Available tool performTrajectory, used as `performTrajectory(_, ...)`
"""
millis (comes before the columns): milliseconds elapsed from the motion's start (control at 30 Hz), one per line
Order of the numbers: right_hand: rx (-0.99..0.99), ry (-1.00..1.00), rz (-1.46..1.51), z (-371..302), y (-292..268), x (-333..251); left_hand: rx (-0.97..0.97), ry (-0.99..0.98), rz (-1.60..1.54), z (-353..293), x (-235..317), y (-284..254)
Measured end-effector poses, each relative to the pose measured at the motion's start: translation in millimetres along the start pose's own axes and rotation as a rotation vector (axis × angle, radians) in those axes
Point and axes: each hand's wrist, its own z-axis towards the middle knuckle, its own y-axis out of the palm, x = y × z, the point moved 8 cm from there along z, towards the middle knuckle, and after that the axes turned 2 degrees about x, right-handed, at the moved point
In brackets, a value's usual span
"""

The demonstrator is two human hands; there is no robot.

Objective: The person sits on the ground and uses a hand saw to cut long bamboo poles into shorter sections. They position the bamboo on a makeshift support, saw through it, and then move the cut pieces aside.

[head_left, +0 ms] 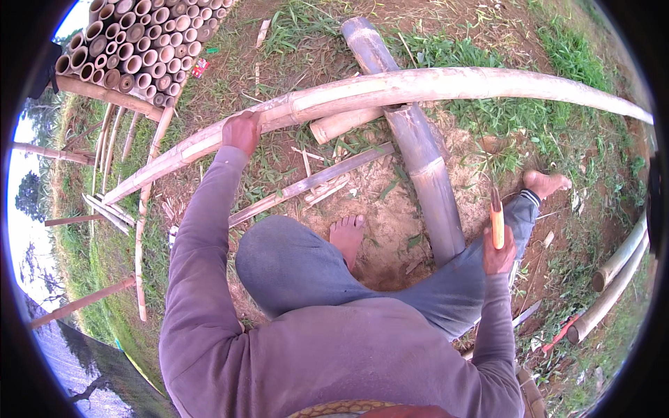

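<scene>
On the grassy ground (293, 42), the long pole (432, 83) lay across a thick log (428, 167) that seemed to prop it up, my left grip (242, 132) wrapped over its left stretch, likely for steadiness, my right grip (500, 253) clasping an orange-handled tool (497, 224) clear of it.

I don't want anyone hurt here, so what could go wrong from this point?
The long bamboo pole lies across a rounded grey log, with only the left hand holding it, so the pole might roll or slip. The right hand grips an orange-handled tool near the bare right foot, which could get hurt if the tool drops.
</scene>
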Motion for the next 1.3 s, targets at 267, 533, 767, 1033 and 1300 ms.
performTrajectory(267, 0.107, -0.219, 0.306, -131.2, -38.3, -81.9, 0.032, 0.037, 0.027, 2.9, -0.7, 2.3)
performTrajectory(533, 0.023, -0.051, 0.776, -39.0, 123.3, -141.6, 0.039, 0.01, 0.012, 5.5, -8.9, 8.7)
performTrajectory(767, -0.048, -0.085, 0.823, -22.0, 160.5, -156.2, 0.067, 0.024, 0.015, -2.2, -5.0, 6.2)
performTrajectory(1033, -0.07, -0.059, 0.846, -40.2, 170.2, -129.2, 0.079, 0.053, 0.001, -4.6, -3.4, 1.8)
performTrajectory(1300, -0.061, -0.023, 0.836, 45.8, 197.8, -170.9, 0.111, 0.054, 0.016, -0.5, -6.9, 9.6)
